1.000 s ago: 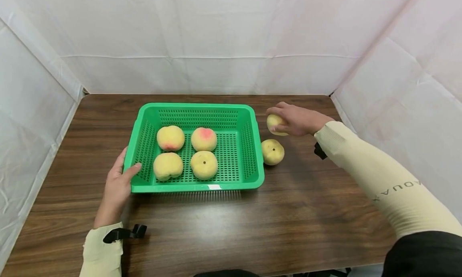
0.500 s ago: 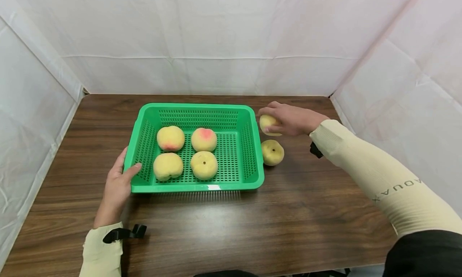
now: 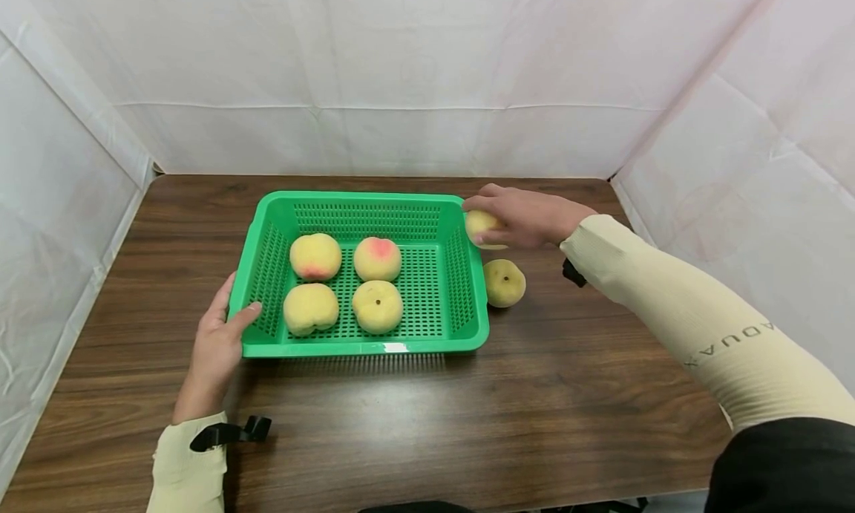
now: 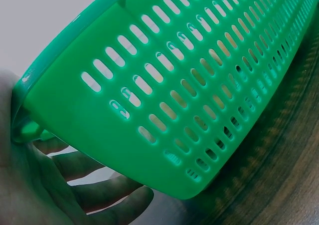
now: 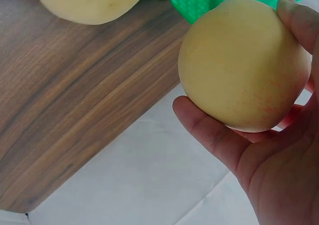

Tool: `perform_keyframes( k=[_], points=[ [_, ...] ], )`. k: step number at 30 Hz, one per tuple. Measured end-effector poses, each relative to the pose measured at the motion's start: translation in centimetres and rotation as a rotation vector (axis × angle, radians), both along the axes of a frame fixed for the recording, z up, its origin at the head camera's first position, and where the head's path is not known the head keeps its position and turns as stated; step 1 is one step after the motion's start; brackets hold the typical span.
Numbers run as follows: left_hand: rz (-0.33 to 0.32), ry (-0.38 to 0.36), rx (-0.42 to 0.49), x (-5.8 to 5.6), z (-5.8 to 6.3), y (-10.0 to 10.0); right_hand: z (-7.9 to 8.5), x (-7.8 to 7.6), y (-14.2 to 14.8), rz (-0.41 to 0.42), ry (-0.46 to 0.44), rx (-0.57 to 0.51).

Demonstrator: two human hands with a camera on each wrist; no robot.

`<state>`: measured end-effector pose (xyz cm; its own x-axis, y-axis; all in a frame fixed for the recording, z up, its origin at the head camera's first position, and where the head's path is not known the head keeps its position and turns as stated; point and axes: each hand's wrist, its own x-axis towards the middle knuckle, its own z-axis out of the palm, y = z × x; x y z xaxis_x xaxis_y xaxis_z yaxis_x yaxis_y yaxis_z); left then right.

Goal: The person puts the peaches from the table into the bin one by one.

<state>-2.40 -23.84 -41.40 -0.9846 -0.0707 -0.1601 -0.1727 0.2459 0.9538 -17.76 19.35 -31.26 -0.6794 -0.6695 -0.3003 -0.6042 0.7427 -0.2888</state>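
Note:
A green plastic basket [image 3: 361,347] with slotted walls stands on the table, several yellow peaches [image 3: 378,306] inside at its left and middle. My left hand [image 3: 219,342] grips the basket's left end, thumb over the rim; the left wrist view shows its other fingers [image 4: 114,190] against the outside wall. Beside the basket's right rim, my right hand [image 3: 524,216] holds a peach [image 5: 244,65] between thumb and fingers, above the table. Another peach [image 3: 505,283] rests on the table just right of the basket, below that hand.
The dark wood table [image 3: 401,439] runs beneath everything. White sheeting [image 3: 401,75] closes off the back and both sides. Inside the basket, the slotted floor [image 3: 424,294] shows bare at the right of the peaches.
My right hand has moved left with its peach, from beyond the basket's right side to its rim. The left hand, the basket and the other peaches stay put.

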Motion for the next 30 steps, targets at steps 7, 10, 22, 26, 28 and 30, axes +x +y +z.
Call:
perform_keyframes(
  k=[7,10,22,26,28,30],
  points=[
    [-0.002,0.017,-0.001,0.0,0.0,0.0,0.3,0.1,-1.7,0.065,0.022,-0.008],
    [-0.002,0.025,0.011,0.0,-0.1,0.0,0.4,0.2,-2.4,0.080,0.020,0.002],
    [0.001,0.020,0.032,0.1,-0.1,0.0,0.3,0.0,-4.3,0.127,0.009,0.028],
    [0.001,0.019,0.045,0.1,-0.1,0.0,0.2,-0.2,-5.0,0.144,0.013,0.019],
    [0.002,0.019,0.046,0.1,-0.1,0.1,0.2,-0.2,-5.3,0.145,0.010,0.019],
    [0.002,0.019,0.042,0.1,-0.1,0.1,0.1,-0.3,-5.6,0.141,0.009,0.026]
  ],
)
